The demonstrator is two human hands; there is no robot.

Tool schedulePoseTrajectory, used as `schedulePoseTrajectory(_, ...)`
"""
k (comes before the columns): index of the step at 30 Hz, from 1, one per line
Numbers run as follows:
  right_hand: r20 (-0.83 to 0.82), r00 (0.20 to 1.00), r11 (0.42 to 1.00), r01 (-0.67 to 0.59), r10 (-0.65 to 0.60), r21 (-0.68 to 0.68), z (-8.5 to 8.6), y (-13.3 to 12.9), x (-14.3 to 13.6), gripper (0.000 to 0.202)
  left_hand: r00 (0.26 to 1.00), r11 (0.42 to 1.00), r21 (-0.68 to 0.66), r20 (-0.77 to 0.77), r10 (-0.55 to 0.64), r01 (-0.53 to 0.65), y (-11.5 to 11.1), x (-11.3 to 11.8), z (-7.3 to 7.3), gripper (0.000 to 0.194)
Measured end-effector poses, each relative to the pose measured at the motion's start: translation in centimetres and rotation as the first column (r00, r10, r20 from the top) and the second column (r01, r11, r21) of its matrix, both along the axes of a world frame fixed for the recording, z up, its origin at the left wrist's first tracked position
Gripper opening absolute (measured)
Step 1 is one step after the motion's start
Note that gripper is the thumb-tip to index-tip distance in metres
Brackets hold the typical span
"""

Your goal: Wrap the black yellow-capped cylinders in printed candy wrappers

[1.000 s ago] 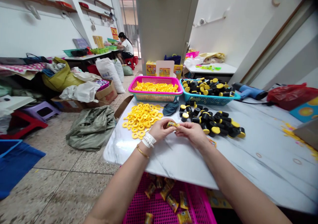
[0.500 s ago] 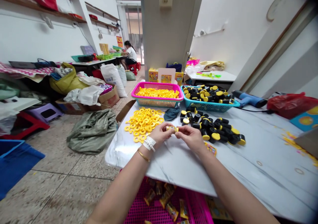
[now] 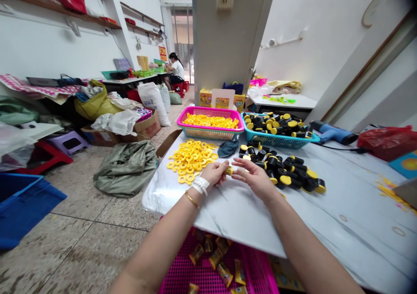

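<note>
My left hand [image 3: 215, 173] and my right hand [image 3: 253, 177] meet over the white table [image 3: 325, 216] and pinch a small yellow piece [image 3: 229, 170] between their fingertips. A loose heap of yellow rings [image 3: 191, 159] lies just left of my left hand. Several black rollers with yellow caps [image 3: 286, 170] lie just right of my right hand. Behind them stand a pink basket [image 3: 210, 123] of yellow rings and a teal basket [image 3: 276, 131] of black rollers.
A pink crate [image 3: 208, 272] with small yellow packets sits under the table's near edge. A blue heat gun [image 3: 330, 132], red bag [image 3: 387, 141] and dark cloth [image 3: 227, 148] lie on the table. Sacks, stools and a blue bin crowd the floor at left. A person sits far back.
My hands stay together on the small yellow piece and turn it slightly. The camera has tilted up and shifted a little to the left.
</note>
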State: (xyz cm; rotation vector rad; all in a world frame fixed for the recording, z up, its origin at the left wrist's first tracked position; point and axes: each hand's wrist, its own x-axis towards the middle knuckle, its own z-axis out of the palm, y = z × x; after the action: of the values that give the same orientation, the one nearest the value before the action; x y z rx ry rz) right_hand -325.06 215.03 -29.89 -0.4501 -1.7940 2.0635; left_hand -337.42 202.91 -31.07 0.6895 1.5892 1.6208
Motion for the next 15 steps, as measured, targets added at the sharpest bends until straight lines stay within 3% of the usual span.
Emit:
schedulePoseTrajectory(4, -0.126, 0.991, 0.976, 0.06, -0.034, 0.208, 0.0, -0.7, 0.1, 0.034, 0.992, 0.998, 0.019, 0.114, -0.061, 0.059, -0.3, 0.0, 0.6, 0.06)
schedulePoseTrajectory(7, -0.163, 0.979, 0.965, 0.159, -0.127, 0.207, -0.4, -1.1, 0.0, 0.025, 0.981, 0.995, 0.039, 0.171, -0.096, 0.091, -0.5, 0.1, 0.8, 0.058)
schedulePoseTrajectory(11, -0.211, 0.974, 0.947, 0.141, -0.081, 0.288, -0.4, -1.4, 0.0, 0.033, 0.974, 0.996, 0.028, 0.209, -0.086, 0.082, -0.5, 0.3, 0.8, 0.058)
schedulePoseTrajectory(15, -0.292, 0.953, 0.934, 0.172, -0.077, 0.314, -0.1, -1.5, 0.2, 0.017, 0.952, 0.986, 0.044, 0.257, -0.164, 0.158, -0.7, 0.4, 1.1, 0.062)
